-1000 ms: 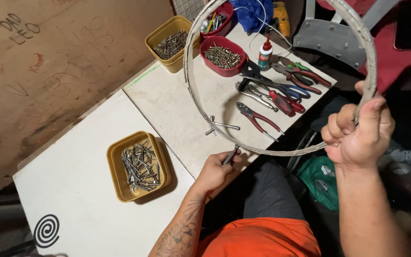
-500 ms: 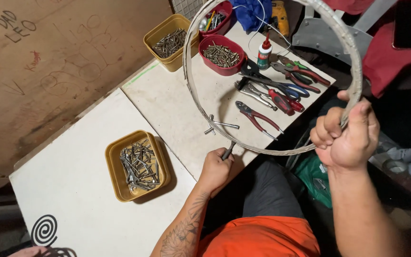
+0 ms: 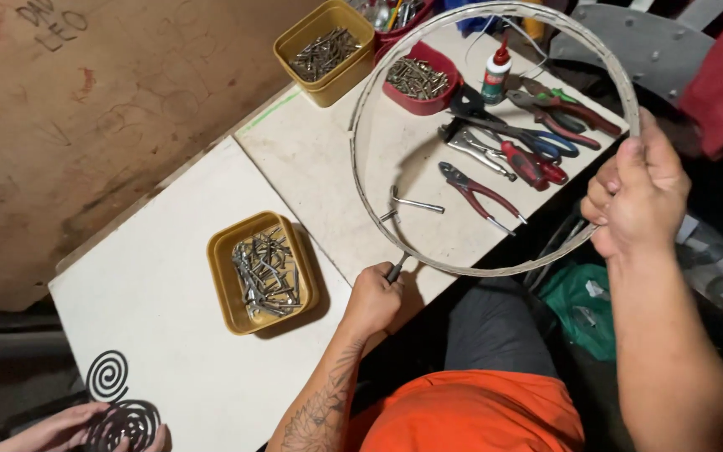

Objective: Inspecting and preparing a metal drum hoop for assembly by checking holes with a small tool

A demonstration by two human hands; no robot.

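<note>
A large thin metal hoop [image 3: 361, 180] stands tilted over the white table [image 3: 169, 301]. My right hand [image 3: 639, 191] grips its right side, fingers closed round the band. My left hand [image 3: 374, 299] is closed on a small dark-handled tool [image 3: 396, 268] whose tip meets the hoop's lower edge near the table's front. A small metal T-shaped piece [image 3: 412, 203] lies on the table inside the hoop's outline.
A yellow tray [image 3: 226, 295] of metal bits sits left of my left hand. Pliers and cutters [image 3: 504, 155], a glue bottle [image 3: 495, 71], a red bowl [image 3: 445, 63] and another yellow tub [image 3: 324, 88] of screws lie at the back. Another person's hand [image 3: 52, 428] touches black spiral pieces [image 3: 109, 375].
The view has shifted and my right hand has slid along the hoop's right side, turning the hoop slightly. My left hand stays at the lower edge with the tool.
</note>
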